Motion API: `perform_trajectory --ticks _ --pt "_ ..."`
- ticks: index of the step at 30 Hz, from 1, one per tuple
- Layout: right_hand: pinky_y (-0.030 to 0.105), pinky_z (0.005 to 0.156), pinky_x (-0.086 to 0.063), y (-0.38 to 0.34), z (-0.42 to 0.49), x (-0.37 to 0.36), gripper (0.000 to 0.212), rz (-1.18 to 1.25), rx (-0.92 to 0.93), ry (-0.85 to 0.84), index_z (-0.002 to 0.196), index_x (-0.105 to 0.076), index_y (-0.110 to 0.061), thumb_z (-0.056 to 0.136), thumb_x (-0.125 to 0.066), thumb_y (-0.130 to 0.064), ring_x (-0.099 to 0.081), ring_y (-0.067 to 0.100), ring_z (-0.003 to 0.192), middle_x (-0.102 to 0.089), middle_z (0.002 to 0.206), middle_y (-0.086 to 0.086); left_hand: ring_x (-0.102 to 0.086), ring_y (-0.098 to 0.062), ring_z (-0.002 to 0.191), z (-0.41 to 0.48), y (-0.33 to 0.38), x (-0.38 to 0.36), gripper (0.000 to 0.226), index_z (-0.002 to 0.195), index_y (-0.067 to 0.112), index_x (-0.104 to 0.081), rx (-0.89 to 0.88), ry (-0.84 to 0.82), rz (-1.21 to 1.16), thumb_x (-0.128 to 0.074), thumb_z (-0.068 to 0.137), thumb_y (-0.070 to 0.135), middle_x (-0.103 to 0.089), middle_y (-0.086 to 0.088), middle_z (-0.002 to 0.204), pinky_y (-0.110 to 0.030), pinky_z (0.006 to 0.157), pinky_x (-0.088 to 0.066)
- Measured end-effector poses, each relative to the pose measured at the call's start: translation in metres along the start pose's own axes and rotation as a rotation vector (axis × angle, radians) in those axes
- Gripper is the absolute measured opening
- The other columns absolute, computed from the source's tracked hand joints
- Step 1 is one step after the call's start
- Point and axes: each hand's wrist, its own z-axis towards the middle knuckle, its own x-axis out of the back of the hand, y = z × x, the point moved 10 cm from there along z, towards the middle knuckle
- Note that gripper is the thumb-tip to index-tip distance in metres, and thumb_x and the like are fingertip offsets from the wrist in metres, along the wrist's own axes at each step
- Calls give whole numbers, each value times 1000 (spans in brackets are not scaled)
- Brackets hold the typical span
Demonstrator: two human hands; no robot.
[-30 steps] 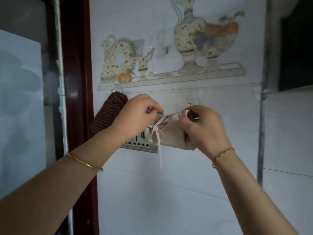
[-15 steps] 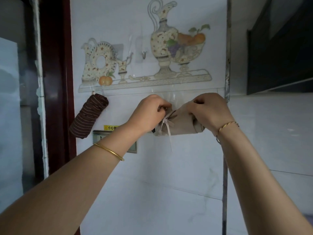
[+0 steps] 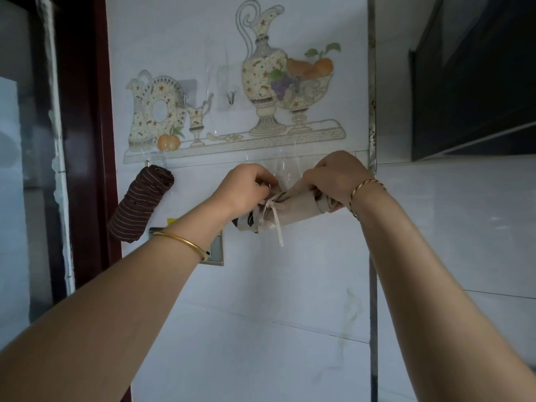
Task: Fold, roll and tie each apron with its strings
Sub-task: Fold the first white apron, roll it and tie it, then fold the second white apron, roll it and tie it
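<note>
A beige apron (image 3: 293, 208), rolled into a bundle and tied with its pale strings, is held up against the white tiled wall. My left hand (image 3: 246, 190) pinches the string loop at the bundle's left end, beside a small metal hook. My right hand (image 3: 338, 177) grips the bundle's right end from above. One loose string end (image 3: 278, 227) hangs down below the knot. A second rolled apron (image 3: 142, 203), dark brown with thin stripes, hangs tilted from a hook at the left.
The wall carries a decorative tile picture of jugs and fruit (image 3: 232, 91) with small clear hooks (image 3: 231, 97) on it. A metal switch plate (image 3: 216, 250) sits below my left wrist. A dark red door frame (image 3: 87, 140) stands left; a dark cabinet (image 3: 475, 74) hangs upper right.
The view has shifted, so the hands and beige bundle sit further right on the wall and clear of the brown apron. Both hands keep their hold on the bundle.
</note>
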Motion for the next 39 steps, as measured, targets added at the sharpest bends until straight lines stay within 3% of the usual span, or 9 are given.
perform_trajectory --ticks 7,13,18,21,25,28,31,35,39 --pt "14 35 -37 8 -4 -5 20 -59 72 43 77 -67 2 84 -56 -14 -52 19 54 -59 68 12 -54 -3 70 1 -13 -5 30 98 12 -64 115 -6 -207 -45 87 -9 -60 3 84 -6 62 -43" --pt "27 59 -45 14 -9 -22 19 -156 83 4 76 -65 -1 82 -55 -16 -57 26 75 -63 75 10 -54 -15 91 -5 -28 -10 31 111 8 -60 190 -14 -154 -47 88 -7 -58 -5 99 -21 75 -43" --pt "36 83 -50 17 -22 -37 23 -295 74 -42 97 -64 -10 82 -50 -18 -58 27 95 -63 102 7 -55 -20 97 -16 -43 -17 34 119 11 -56 179 -24 -143 -59 87 1 -54 -5 104 -19 70 -41" --pt "39 96 -40 4 -34 -38 40 -441 138 41 118 -56 -15 83 -56 -35 -48 30 114 -52 119 7 -53 -16 102 -20 -44 -15 35 121 14 -57 156 -1 -129 -64 87 9 -52 -4 112 -21 75 -41" --pt "38 89 -33 -34 -63 -36 35 -505 340 367 117 -58 -14 85 -52 -25 -46 31 112 -54 118 7 -60 -24 98 -34 -46 -2 30 119 11 -59 92 117 -185 -60 89 8 -55 -8 119 -22 73 -45" --pt "39 72 -44 -61 -86 -67 26 -369 529 432 92 -68 -8 70 -54 -12 -58 37 86 -63 90 12 -59 -22 86 -57 -67 12 23 105 18 -61 106 203 -187 -55 89 3 -55 -8 116 -26 72 -47" --pt "41 64 -46 -74 -102 -117 21 -234 606 310 83 -68 -5 63 -63 -5 -58 37 75 -61 79 14 -50 -13 74 -93 -95 22 28 84 14 -55 150 212 -268 -42 89 -10 -54 -6 91 -19 65 -43" --pt "39 79 -42 -89 -133 -203 26 -217 614 40 103 -64 -8 79 -56 -10 -52 33 98 -59 101 11 -48 -11 70 -168 -161 45 25 88 9 -56 309 193 -166 -44 81 -12 -53 0 77 -21 61 -39" --pt "36 85 -42 -103 -198 -317 29 -257 641 -294 115 -58 -16 87 -50 -19 -48 27 108 -52 112 5 -53 -19 69 -287 -236 78 21 82 5 -61 579 161 14 -48 78 -11 -61 -11 78 -28 61 -42"
